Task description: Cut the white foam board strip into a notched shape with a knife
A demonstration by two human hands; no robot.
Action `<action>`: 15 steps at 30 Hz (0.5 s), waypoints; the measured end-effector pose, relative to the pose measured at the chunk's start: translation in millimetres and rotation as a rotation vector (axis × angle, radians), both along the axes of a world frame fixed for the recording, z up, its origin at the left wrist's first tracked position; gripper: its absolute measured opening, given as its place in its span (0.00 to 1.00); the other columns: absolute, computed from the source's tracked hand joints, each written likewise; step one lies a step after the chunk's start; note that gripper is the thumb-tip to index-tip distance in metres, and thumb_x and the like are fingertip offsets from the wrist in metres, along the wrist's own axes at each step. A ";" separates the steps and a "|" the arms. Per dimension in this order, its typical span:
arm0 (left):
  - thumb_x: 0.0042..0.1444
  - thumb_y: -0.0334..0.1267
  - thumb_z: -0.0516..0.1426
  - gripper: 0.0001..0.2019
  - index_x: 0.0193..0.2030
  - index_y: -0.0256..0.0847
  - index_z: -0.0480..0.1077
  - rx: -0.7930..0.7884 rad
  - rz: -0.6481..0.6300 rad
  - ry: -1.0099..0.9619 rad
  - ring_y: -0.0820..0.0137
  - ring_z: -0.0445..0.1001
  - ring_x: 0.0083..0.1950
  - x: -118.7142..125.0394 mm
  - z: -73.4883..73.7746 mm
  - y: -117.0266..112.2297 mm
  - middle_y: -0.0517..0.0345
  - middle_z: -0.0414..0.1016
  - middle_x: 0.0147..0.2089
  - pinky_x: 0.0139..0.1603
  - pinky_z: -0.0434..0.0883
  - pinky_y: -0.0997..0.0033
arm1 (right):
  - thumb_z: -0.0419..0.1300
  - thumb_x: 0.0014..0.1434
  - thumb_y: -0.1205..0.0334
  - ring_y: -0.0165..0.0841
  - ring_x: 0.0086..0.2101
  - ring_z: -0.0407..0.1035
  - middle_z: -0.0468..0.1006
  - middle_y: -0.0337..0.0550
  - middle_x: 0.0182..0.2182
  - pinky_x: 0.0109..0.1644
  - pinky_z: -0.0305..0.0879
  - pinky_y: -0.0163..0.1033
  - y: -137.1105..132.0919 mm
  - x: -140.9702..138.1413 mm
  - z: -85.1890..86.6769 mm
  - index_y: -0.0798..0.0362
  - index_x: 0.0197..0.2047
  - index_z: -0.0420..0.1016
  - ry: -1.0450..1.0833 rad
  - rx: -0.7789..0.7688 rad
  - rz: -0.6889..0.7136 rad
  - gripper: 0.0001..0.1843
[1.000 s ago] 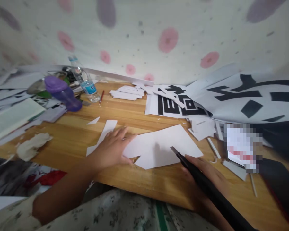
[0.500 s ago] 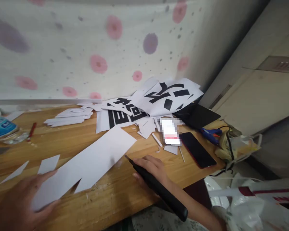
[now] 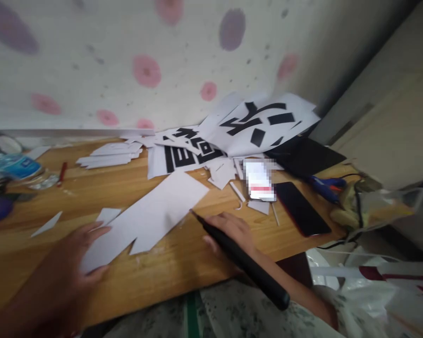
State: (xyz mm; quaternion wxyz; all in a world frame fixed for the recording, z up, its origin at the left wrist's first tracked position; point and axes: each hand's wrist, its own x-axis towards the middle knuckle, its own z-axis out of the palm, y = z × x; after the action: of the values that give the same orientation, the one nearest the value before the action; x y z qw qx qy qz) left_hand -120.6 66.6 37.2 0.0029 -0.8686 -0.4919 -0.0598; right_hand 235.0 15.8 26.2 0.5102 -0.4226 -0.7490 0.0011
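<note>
My left hand [image 3: 72, 263] grips the near left end of a long white board piece [image 3: 158, 206], thumb along its lower edge and fingers over its top. A small V-shaped notch shows in the board's lower edge. In my right hand [image 3: 229, 232] is a black pen-shaped tool [image 3: 246, 263] with a thin tip. The tip points at the board's right lower edge, close to it; whether it touches I cannot tell. Beside my left fingers lies a small white offcut [image 3: 108, 215], and farther left a thin triangular scrap [image 3: 46, 225].
Behind lie stacked white strips [image 3: 113, 155] and sheets with bold black characters [image 3: 257, 124]. To the right are a lit phone [image 3: 259, 180], a dark phone [image 3: 303, 209] and blue-handled pliers [image 3: 326, 188]. A bottle [image 3: 17, 166] and red stick [image 3: 62, 173] sit at left.
The camera view has shifted, so the table appears higher and farther right. Both hands keep their holds, and the board and tool stay in about the same arrangement.
</note>
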 end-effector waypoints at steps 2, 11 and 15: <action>0.53 0.43 0.52 0.31 0.65 0.51 0.50 0.003 0.014 0.018 0.51 0.67 0.60 12.9 0.9 -6.5 0.55 0.70 0.58 0.62 0.67 0.49 | 0.62 0.55 0.65 0.34 0.25 0.75 0.78 0.41 0.29 0.29 0.73 0.35 -0.2 1.9 -0.8 0.46 0.50 0.70 0.007 -0.038 -0.027 0.19; 0.54 0.39 0.54 0.28 0.63 0.39 0.57 -0.005 0.126 0.113 0.54 0.65 0.64 18.5 9.3 -2.7 0.42 0.64 0.64 0.65 0.63 0.55 | 0.62 0.56 0.67 0.36 0.25 0.75 0.78 0.42 0.27 0.26 0.71 0.36 -0.2 5.9 -3.5 0.44 0.51 0.70 0.016 -0.021 -0.034 0.19; 0.59 0.47 0.51 0.31 0.67 0.36 0.54 -0.139 0.234 0.120 0.50 0.55 0.70 3.5 3.5 1.1 0.40 0.54 0.71 0.67 0.57 0.50 | 0.62 0.58 0.65 0.37 0.26 0.76 0.79 0.43 0.29 0.27 0.73 0.37 -1.6 6.7 -4.1 0.44 0.51 0.70 -0.031 -0.056 -0.030 0.18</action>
State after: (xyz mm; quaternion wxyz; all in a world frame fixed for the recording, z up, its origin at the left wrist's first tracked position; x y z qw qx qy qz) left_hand -117.1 67.8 40.6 -0.0209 -0.8053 -0.5918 0.0274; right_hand 241.7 14.1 22.1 0.4863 -0.4479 -0.7502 0.0080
